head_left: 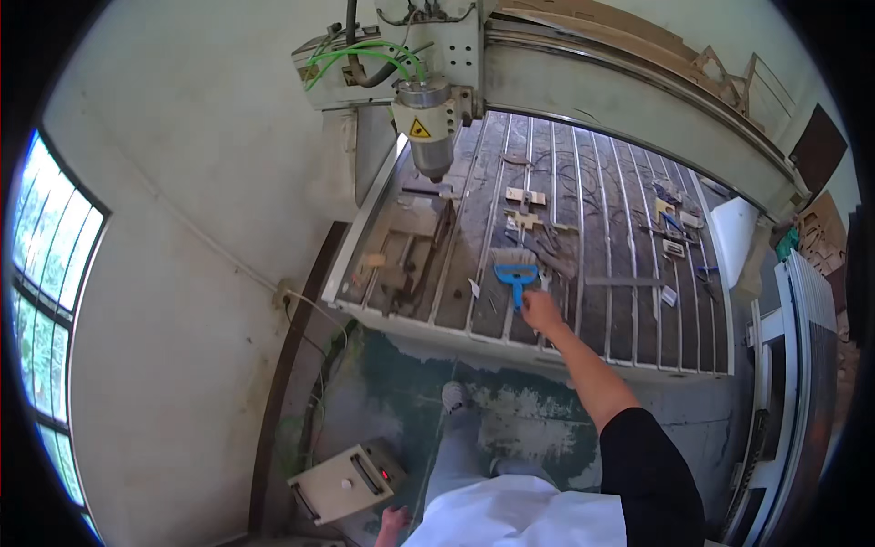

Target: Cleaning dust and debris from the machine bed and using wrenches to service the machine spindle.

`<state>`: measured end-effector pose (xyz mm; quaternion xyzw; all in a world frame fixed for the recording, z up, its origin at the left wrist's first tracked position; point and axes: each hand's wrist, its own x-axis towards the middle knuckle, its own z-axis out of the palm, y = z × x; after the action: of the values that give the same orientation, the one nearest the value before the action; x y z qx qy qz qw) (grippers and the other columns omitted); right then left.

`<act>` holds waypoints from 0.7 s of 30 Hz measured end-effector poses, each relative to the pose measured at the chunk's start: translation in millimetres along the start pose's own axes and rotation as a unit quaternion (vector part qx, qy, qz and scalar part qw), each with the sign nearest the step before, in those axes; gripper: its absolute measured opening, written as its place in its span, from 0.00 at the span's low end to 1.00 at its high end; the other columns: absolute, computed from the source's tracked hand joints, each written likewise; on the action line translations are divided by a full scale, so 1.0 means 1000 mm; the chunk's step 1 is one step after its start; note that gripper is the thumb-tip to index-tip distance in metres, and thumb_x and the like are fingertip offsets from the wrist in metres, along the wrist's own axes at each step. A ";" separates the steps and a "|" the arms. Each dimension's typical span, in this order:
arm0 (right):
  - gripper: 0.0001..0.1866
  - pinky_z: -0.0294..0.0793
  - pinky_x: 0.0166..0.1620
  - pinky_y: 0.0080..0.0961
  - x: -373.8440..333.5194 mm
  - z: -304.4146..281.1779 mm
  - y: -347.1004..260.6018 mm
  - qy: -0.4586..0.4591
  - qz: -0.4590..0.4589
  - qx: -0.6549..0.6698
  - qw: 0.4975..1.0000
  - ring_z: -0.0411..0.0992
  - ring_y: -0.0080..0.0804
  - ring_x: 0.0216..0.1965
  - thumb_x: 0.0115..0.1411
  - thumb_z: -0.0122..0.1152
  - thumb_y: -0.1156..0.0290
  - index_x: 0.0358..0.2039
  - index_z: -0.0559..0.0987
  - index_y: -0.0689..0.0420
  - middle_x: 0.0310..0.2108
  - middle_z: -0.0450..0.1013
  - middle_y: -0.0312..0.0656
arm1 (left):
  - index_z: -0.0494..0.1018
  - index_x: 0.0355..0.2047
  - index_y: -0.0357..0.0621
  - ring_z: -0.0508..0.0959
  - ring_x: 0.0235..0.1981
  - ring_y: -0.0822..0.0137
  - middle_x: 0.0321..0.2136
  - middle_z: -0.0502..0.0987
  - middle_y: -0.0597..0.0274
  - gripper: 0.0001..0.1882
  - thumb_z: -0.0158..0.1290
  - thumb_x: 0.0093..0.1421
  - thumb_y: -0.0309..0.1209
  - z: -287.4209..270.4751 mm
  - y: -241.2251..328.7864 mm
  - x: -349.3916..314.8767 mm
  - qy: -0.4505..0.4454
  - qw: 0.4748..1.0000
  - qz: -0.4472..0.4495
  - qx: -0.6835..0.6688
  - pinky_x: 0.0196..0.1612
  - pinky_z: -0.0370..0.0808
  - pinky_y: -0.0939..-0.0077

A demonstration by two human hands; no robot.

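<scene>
Right hand (541,313), arm stretched out over the near edge of the slatted machine bed (629,346); fingers curled shut around the end of the blue handle of a hand brush (515,273), thumb not distinguishable at this size. The brush extends straight beyond the fingertips, its blue head crosswise with pale bristles on the far side, lying on the bed slats. Just beyond the bristles, small pale wooden cut-outs (525,197) rest on the bed; farther past these hangs the router spindle (428,128) with its yellow warning label and green hoses, well apart from the fingers. To the left of the fingers, a recessed wooden workpiece (406,260); to their right, a flat metal bar (624,282) across the slats, and beyond it scattered small tools and clamps (673,223). Left hand (394,521) at the lower edge of the view, only partly visible; whether its fingers are spread or closed cannot be told; nearest to it, just to the left, a beige control box (346,480) on the floor.
</scene>
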<state>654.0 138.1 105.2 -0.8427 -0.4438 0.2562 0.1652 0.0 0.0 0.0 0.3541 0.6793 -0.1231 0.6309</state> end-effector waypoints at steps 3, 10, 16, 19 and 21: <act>0.18 0.71 0.44 0.43 0.066 -0.038 0.011 0.128 -0.080 -0.039 0.988 0.70 0.52 0.43 0.49 0.62 0.71 0.43 0.76 0.54 0.45 0.66 0.52 | 0.68 0.42 0.32 0.78 0.24 0.64 0.27 0.77 0.54 0.16 0.54 0.56 0.28 -0.005 0.070 0.036 0.033 0.981 0.092 -0.166 0.24 0.75 0.73; 0.17 0.72 0.40 0.45 0.112 -0.036 0.004 -0.027 -0.136 -0.099 0.985 0.71 0.53 0.38 0.49 0.58 0.76 0.42 0.75 0.54 0.40 0.64 0.51 | 0.66 0.47 0.36 0.74 0.38 0.64 0.39 0.72 0.58 0.19 0.52 0.58 0.31 -0.075 0.096 0.075 -0.009 0.987 0.066 -0.148 0.39 0.72 0.69; 0.12 0.70 0.36 0.43 0.129 -0.068 0.002 -0.060 -0.196 -0.070 0.976 0.71 0.49 0.33 0.47 0.61 0.73 0.34 0.73 0.58 0.32 0.65 0.48 | 0.71 0.47 0.40 0.78 0.35 0.62 0.38 0.77 0.58 0.14 0.49 0.60 0.27 -0.077 0.131 0.081 -0.024 0.997 0.020 -0.076 0.33 0.76 0.67; 0.13 0.69 0.35 0.39 0.145 -0.091 -0.021 0.019 -0.165 0.095 0.981 0.69 0.46 0.31 0.47 0.63 0.70 0.33 0.73 0.59 0.28 0.63 0.47 | 0.70 0.47 0.44 0.79 0.36 0.61 0.37 0.77 0.59 0.15 0.52 0.59 0.31 -0.078 0.118 0.097 0.016 0.997 -0.074 -0.030 0.33 0.76 0.68; 0.14 0.68 0.33 0.35 0.162 -0.087 -0.031 0.058 -0.141 0.022 0.988 0.69 0.39 0.29 0.54 0.62 0.63 0.33 0.72 0.59 0.25 0.64 0.42 | 0.70 0.47 0.44 0.79 0.36 0.61 0.37 0.77 0.59 0.15 0.52 0.59 0.31 -0.076 0.109 0.091 0.019 0.995 -0.089 -0.038 0.33 0.76 0.68</act>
<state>761.3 285.8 145.2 -0.7815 -0.5419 0.1904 0.2436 15.5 154.4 -42.2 0.2702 0.7244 -0.1457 0.6173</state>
